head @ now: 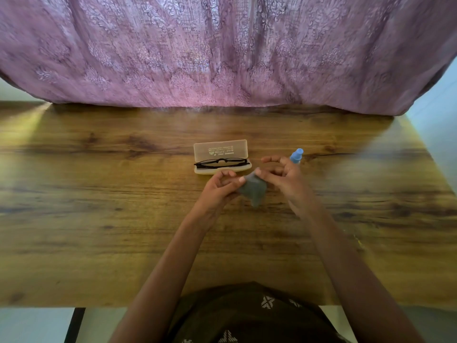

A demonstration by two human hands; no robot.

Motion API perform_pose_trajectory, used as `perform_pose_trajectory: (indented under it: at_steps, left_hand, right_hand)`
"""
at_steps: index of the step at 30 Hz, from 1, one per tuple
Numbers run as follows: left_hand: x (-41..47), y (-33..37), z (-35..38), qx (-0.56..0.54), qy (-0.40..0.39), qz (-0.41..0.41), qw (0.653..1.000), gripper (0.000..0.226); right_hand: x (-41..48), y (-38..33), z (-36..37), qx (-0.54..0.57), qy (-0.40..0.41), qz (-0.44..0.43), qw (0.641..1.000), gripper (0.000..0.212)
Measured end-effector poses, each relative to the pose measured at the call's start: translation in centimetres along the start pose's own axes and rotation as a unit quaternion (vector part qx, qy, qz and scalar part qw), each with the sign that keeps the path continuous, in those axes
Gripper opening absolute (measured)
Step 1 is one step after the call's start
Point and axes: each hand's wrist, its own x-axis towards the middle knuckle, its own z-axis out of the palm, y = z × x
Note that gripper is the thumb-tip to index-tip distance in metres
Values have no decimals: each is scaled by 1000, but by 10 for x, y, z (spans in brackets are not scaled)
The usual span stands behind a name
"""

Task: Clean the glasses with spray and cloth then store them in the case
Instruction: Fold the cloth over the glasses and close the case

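I held the grey cloth [253, 189] between both hands just above the wooden table [99, 194], a little nearer to me than the case. My left hand [217, 188] pinched its left edge between thumb and fingertips, and my right hand [280, 174] gripped its upper corner with thumb and forefinger while the other fingers stayed spread and loosely curled. The cloth hung crumpled, its lower point drooping toward the tabletop. The black glasses [220, 162] lay folded in the open translucent case [222, 169], whose lid [220, 150] stood tilted back toward the purple curtain [222, 50]. The blue-capped spray bottle [296, 155] stood upright just behind my right hand, to the right of the case.
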Motion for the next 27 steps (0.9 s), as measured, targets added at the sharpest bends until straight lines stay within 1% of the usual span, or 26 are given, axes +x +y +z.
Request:
perform_pose_trajectory:
  at_steps: [2, 3, 5, 7, 10, 14, 15, 17, 19, 20, 23, 25, 27]
  left_hand:
    - [-3, 4, 2, -34, 11, 8, 999, 37]
    - [-4, 5, 3, -44, 17, 9, 999, 42]
    - [-7, 7, 7, -45, 34, 9, 998, 50]
    - [-9, 7, 7, -19, 62, 11, 998, 52]
    - [-11, 8, 5, 45, 97, 11, 994, 51]
    - [-16, 13, 4, 163, 53, -14, 985, 62]
    - [-18, 13, 4, 185, 45, -9, 982, 62]
    - [-19, 14, 6, 226, 44, 14, 973, 55]
    - [-20, 17, 7, 291, 50, 48, 954, 44]
    - [-20, 19, 7, 332, 55, 63, 939, 40]
    - [-20, 24, 7, 453, 76, 94, 883, 33]
    - [-21, 26, 9, 484, 85, 120, 863, 29]
    - [-22, 29, 9, 494, 87, 144, 853, 24]
  right_hand:
    - [0, 1, 0, 27, -16, 51, 998, 62]
    - [0, 2, 0, 54, -27, 79, 995, 67]
    - [-1, 2, 1, 126, -47, 123, 983, 68]
    - [-2, 2, 1, 155, -62, 140, 976, 64]
    - [-2, 4, 1, 95, -82, 116, 985, 57]
    - [0, 5, 1, 42, -60, 73, 995, 37]
    - [0, 5, 1, 21, -55, 60, 996, 33]
    - [1, 5, 0, -24, -54, 25, 998, 29]
    - [0, 2, -2, -58, -70, 2, 996, 33]
    - [0, 1, -2, -77, -79, -5, 994, 35]
    - [-1, -4, 1, -178, -77, -36, 980, 32]
    - [-1, -8, 5, -238, -69, -57, 967, 26]
    - [-2, -12, 9, -276, -62, -78, 956, 18]
